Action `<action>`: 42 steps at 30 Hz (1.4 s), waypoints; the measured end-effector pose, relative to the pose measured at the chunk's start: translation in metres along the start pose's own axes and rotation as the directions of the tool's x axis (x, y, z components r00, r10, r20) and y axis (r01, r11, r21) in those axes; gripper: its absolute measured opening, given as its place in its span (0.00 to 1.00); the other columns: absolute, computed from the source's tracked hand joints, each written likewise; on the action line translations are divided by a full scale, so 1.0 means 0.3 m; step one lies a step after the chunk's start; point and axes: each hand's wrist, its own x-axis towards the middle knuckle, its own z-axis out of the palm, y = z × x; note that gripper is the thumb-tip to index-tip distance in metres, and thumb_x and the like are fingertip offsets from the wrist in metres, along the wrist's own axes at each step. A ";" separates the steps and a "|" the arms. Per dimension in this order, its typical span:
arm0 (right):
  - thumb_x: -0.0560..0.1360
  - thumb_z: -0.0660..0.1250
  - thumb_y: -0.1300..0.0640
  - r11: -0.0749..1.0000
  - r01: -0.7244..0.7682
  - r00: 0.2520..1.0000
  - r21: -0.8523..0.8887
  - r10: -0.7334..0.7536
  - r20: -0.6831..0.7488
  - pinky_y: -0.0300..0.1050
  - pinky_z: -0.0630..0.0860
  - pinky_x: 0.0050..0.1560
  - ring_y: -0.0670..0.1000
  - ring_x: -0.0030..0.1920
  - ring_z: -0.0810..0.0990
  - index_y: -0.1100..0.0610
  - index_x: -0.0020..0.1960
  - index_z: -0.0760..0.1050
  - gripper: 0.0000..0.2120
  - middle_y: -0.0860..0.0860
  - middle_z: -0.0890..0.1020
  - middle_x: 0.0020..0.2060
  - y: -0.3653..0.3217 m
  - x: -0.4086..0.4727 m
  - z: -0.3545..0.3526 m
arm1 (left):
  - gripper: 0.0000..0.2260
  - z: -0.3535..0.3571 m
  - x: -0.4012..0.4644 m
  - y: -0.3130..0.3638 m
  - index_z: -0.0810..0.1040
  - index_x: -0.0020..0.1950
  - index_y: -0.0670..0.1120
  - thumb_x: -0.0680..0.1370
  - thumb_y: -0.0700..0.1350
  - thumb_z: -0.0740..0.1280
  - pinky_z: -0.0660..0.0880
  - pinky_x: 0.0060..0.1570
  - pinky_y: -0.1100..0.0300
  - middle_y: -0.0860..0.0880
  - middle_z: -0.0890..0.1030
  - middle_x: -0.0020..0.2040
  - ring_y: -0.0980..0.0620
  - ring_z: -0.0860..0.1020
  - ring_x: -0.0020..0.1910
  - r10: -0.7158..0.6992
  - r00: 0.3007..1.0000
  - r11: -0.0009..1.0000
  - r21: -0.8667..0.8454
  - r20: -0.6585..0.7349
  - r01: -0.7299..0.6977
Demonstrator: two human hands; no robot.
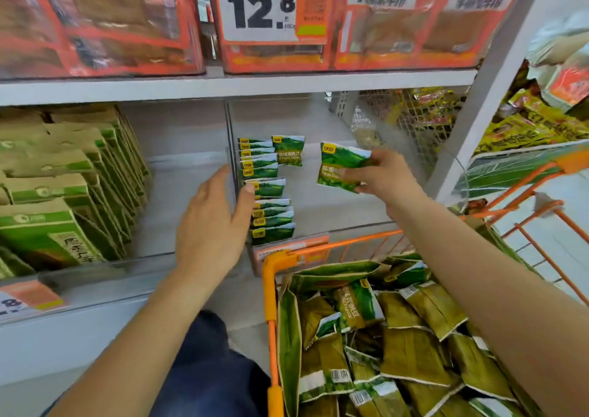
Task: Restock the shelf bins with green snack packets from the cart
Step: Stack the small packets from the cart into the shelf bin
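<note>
Down at the near edge, the orange cart (271, 289) sits hard against the shelf front, and inside it a torn-open green bag (288, 337) spills a loose heap of green snack packets (398, 346), some face up, many showing pale backs with barcodes. The right forearm crosses straight over that heap, and between cart and shelf a dark trouser leg (204, 369) shows. Up to the hands now: the left hand (213, 222) is spread with straight fingers, holding nothing, its fingertips pressing the side of a packet in the row of packets (267, 193) standing on edge along the clear divider (230, 149). The right hand (382, 174) pinches one green packet (339, 169) by its right edge, thumb in front, and holds it above the bare floor of the bin, apart from the row. One packet (288, 150) at the back of the row faces forward. An orange price tag (293, 251) clips to the bin's front lip. Left of the divider, tall brown-and-green bags (57, 193) lean in a packed rank. Beyond, a wire basket (414, 120) holds yellow packets, and more yellow packs (535, 123) pile to the right of the white upright. Overhead, orange boxes (95, 24) line the upper shelf around a big price card (258, 8).
</note>
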 end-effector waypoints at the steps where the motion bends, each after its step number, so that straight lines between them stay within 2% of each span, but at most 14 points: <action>1: 0.70 0.71 0.71 1.000 -0.025 1.000 -0.013 0.025 -0.018 0.37 0.75 0.34 0.54 0.46 0.78 0.67 0.59 0.75 0.18 0.58 0.79 0.47 0.017 0.065 0.027 | 0.29 0.013 0.002 -0.014 0.62 0.75 0.52 0.79 0.66 0.48 0.68 0.62 0.50 0.47 0.70 0.71 0.46 0.71 0.66 -0.016 1.000 1.000 -0.024 0.021 0.016; 4: 0.69 0.72 0.72 0.992 -0.081 0.997 -0.094 0.079 -0.019 0.36 0.75 0.32 0.55 0.44 0.78 0.67 0.55 0.76 0.15 0.58 0.79 0.44 0.067 0.250 0.104 | 0.28 0.031 0.000 -0.020 0.60 0.74 0.56 0.77 0.67 0.46 0.74 0.56 0.49 0.50 0.72 0.68 0.48 0.76 0.60 -0.009 1.000 0.998 -0.064 0.017 0.010; 7: 0.68 0.74 0.67 0.963 -0.083 0.996 -0.256 0.076 -0.036 0.49 0.79 0.53 0.58 0.49 0.80 0.70 0.52 0.78 0.15 0.62 0.81 0.49 0.094 0.393 0.168 | 0.25 0.034 0.001 -0.020 0.60 0.73 0.57 0.79 0.65 0.47 0.75 0.52 0.50 0.51 0.73 0.65 0.49 0.77 0.57 0.018 1.000 0.996 -0.083 0.003 -0.018; 10: 0.71 0.71 0.64 0.922 -0.108 0.994 -0.373 0.105 -0.029 0.54 0.76 0.60 0.58 0.53 0.80 0.58 0.41 0.76 0.04 0.60 0.81 0.54 0.106 0.477 0.221 | 0.26 0.031 -0.009 -0.015 0.59 0.74 0.57 0.77 0.64 0.47 0.74 0.49 0.53 0.52 0.73 0.65 0.50 0.76 0.57 0.049 0.999 0.996 -0.070 -0.001 -0.049; 12: 0.70 0.72 0.62 0.917 -0.117 0.993 -0.382 0.102 -0.058 0.54 0.77 0.60 0.55 0.48 0.79 0.53 0.36 0.71 0.11 0.53 0.84 0.44 0.115 0.517 0.256 | 0.26 0.032 -0.012 -0.015 0.58 0.74 0.58 0.77 0.64 0.46 0.71 0.47 0.55 0.53 0.72 0.66 0.50 0.76 0.57 0.061 0.998 0.997 -0.050 -0.003 -0.062; 14: 0.68 0.76 0.57 0.897 -0.124 0.989 -0.425 0.076 -0.129 0.52 0.77 0.59 0.56 0.52 0.80 0.56 0.43 0.74 0.11 0.52 0.84 0.46 0.123 0.530 0.285 | 0.26 0.034 -0.009 -0.016 0.58 0.74 0.59 0.77 0.64 0.46 0.69 0.45 0.57 0.54 0.71 0.66 0.51 0.76 0.57 0.054 0.999 0.998 -0.037 -0.007 -0.055; 17: 0.69 0.77 0.54 0.865 -0.134 0.981 -0.484 0.049 -0.186 0.48 0.72 0.61 0.56 0.63 0.75 0.60 0.65 0.68 0.30 0.57 0.76 0.62 0.129 0.517 0.315 | 0.26 0.034 -0.010 -0.015 0.58 0.74 0.59 0.77 0.63 0.47 0.70 0.46 0.55 0.54 0.70 0.66 0.50 0.76 0.57 0.050 0.999 0.998 -0.044 0.002 -0.049; 22: 0.70 0.76 0.56 0.915 -0.130 0.990 -0.383 0.097 -0.104 0.52 0.73 0.63 0.59 0.64 0.73 0.60 0.72 0.59 0.38 0.59 0.72 0.64 0.092 0.450 0.294 | 0.28 0.029 -0.006 -0.012 0.59 0.75 0.56 0.76 0.64 0.47 0.68 0.47 0.58 0.53 0.70 0.68 0.52 0.75 0.60 0.050 0.999 0.998 -0.025 0.007 -0.050; 26: 0.73 0.72 0.59 0.941 0.012 1.000 -0.339 -0.020 -0.022 0.55 0.75 0.60 0.58 0.57 0.78 0.59 0.68 0.67 0.26 0.58 0.77 0.57 -0.017 0.248 0.163 | 0.30 0.009 -0.006 -0.011 0.59 0.76 0.54 0.77 0.66 0.51 0.70 0.61 0.52 0.51 0.68 0.72 0.50 0.72 0.65 0.032 0.999 0.991 -0.128 0.016 -0.029; 29: 0.74 0.70 0.58 0.908 0.124 0.991 -0.400 -0.096 0.089 0.53 0.78 0.55 0.56 0.49 0.81 0.58 0.55 0.76 0.10 0.58 0.83 0.46 -0.070 0.015 0.032 | 0.27 -0.010 -0.028 0.006 0.59 0.76 0.46 0.80 0.58 0.56 0.56 0.69 0.61 0.47 0.64 0.74 0.50 0.62 0.72 0.114 0.990 0.987 -0.100 -0.085 -0.122; 31: 0.74 0.71 0.56 0.825 0.161 0.981 -0.542 -0.075 0.177 0.41 0.77 0.45 0.47 0.40 0.82 0.57 0.48 0.80 0.05 0.54 0.84 0.39 -0.072 -0.144 -0.065 | 0.24 -0.015 -0.060 0.044 0.63 0.74 0.44 0.80 0.52 0.58 0.52 0.68 0.65 0.45 0.66 0.72 0.49 0.61 0.71 0.217 0.965 0.974 -0.039 -0.149 -0.225; 33: 0.73 0.71 0.52 0.616 0.165 0.977 -0.770 0.004 0.213 0.35 0.75 0.39 0.41 0.37 0.80 0.54 0.45 0.81 0.05 0.49 0.84 0.38 -0.043 -0.267 -0.144 | 0.22 -0.002 -0.109 0.096 0.69 0.70 0.45 0.78 0.51 0.57 0.56 0.68 0.62 0.47 0.69 0.70 0.50 0.64 0.69 0.312 0.945 0.947 -0.048 -0.094 -0.317; 37: 0.70 0.70 0.40 0.018 0.200 0.935 -0.980 0.296 0.196 0.46 0.77 0.53 0.50 0.57 0.78 0.52 0.61 0.74 0.24 0.48 0.79 0.56 0.072 -0.400 -0.208 | 0.20 0.064 -0.224 0.168 0.73 0.67 0.48 0.78 0.53 0.56 0.60 0.66 0.59 0.52 0.72 0.67 0.55 0.63 0.66 0.448 0.875 0.889 0.015 0.182 -0.459; 42: 0.68 0.73 0.46 0.073 0.270 0.907 -0.960 0.317 0.279 0.49 0.75 0.57 0.54 0.61 0.72 0.54 0.70 0.61 0.36 0.51 0.74 0.62 0.170 -0.460 -0.258 | 0.18 0.111 -0.272 0.137 0.72 0.69 0.49 0.79 0.47 0.62 0.63 0.66 0.56 0.51 0.72 0.67 0.54 0.64 0.67 0.511 0.821 0.827 0.113 0.255 -0.550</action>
